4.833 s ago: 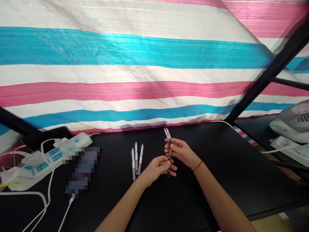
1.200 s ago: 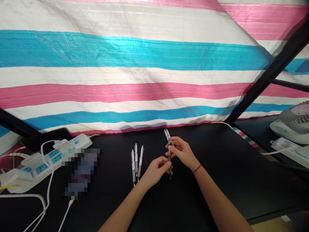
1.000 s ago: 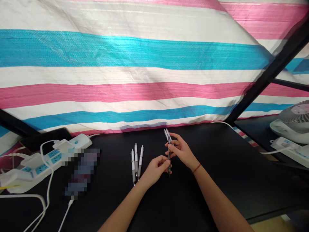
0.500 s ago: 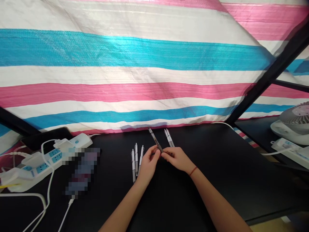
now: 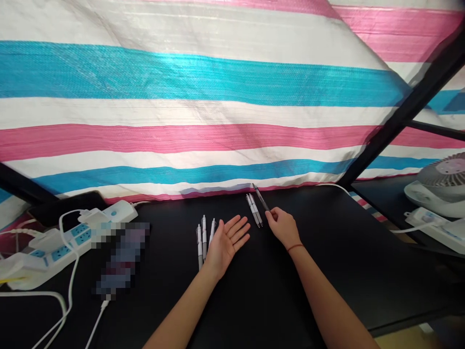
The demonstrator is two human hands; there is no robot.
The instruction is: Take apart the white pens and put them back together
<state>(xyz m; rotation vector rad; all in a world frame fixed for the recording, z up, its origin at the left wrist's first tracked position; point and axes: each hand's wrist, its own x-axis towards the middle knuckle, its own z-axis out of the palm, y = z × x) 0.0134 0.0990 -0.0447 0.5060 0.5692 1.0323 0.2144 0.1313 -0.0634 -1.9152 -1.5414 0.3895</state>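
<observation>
My right hand [image 5: 283, 225] pinches the near end of a dark pen [image 5: 260, 197], whose other end tilts away toward the back of the desk. Just left of it lie two white-and-grey pens [image 5: 254, 210] side by side. My left hand [image 5: 227, 246] is open, palm up with fingers spread, and holds nothing. Beside that hand, to its left, several white-and-grey pens [image 5: 204, 232] lie on the black desk [image 5: 261, 300]; the hand and wrist partly cover the rightmost one.
At left sits a white power strip [image 5: 72, 245] with plugs and white cables [image 5: 74, 271]. A blurred-out phone-like object [image 5: 123, 259] with a cable lies near it. On the right are a fan [image 5: 443, 179] and another power strip [image 5: 432, 228]. A striped sheet [image 5: 218, 135] hangs behind.
My left hand has let go of the dark pen and opened. My right hand has carried the pen to the right, beside the two pens lying there.
</observation>
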